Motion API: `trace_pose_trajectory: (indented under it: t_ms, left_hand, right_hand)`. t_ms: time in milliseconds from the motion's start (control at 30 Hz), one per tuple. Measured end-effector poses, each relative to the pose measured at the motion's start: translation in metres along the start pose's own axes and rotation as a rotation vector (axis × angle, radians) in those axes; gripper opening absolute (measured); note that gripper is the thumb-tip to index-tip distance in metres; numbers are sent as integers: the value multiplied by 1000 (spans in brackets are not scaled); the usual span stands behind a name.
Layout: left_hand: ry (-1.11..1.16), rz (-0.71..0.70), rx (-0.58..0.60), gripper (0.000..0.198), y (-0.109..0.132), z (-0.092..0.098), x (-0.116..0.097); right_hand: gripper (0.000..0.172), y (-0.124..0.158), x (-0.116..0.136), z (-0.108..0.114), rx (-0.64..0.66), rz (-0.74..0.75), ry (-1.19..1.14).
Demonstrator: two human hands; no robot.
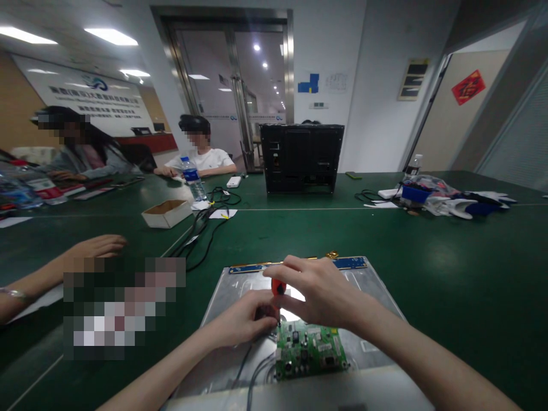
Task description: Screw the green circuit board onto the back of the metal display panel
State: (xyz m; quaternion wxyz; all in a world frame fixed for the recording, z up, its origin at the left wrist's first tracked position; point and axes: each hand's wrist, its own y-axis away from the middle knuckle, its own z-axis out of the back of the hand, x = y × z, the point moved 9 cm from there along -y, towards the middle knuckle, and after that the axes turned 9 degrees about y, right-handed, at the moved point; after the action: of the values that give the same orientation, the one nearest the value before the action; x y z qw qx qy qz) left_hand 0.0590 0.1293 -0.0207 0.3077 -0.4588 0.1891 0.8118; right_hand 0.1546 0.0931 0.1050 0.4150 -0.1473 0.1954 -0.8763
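Right hand (314, 285): thumb and fingers closed around the orange handle of a screwdriver (278, 286), which stands nearly upright.
Left hand (250, 314): curled beside the screwdriver's lower end, at 8 o'clock from the handle; I cannot tell whether its fingertips pinch anything.
Green circuit board (310, 354): lies on a metal panel (377, 291), the screwdriver's tip at its 10 o'clock corner.
Blue strip (351, 263): along the panel's 12 o'clock edge.
Another person's hand (96, 246): at 10 o'clock from the panel.
Black monitor (302, 158): at 12 o'clock, well apart on the green table (471, 297).
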Motion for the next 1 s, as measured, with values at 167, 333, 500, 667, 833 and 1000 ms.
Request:
trace_pose_trajectory:
  t_ms: [167,333,500,667,833,1000]
  left_hand:
    - [1,-2,20,6,0,-1,5]
    - [-1,0,22,10,-1,-2,2]
    - [40,-13,12,9,-1,-2,-2]
    - [32,-29,5,8,-1,-1,2]
    - [18,-36,27,4,-1,-2,-1]
    - [-8,-7,7,6,0,-1,-3]
  right_hand:
    - [43,1,2,5,28,-2,-113]
    - [37,0,2,4,17,-22,-64]
    - [25,-1,3,1,19,-26,19]
    - [44,2,3,2,27,-14,-65]
    - [45,2,1,-1,25,-26,-43]
    - [32,0,0,-3,9,-16,30]
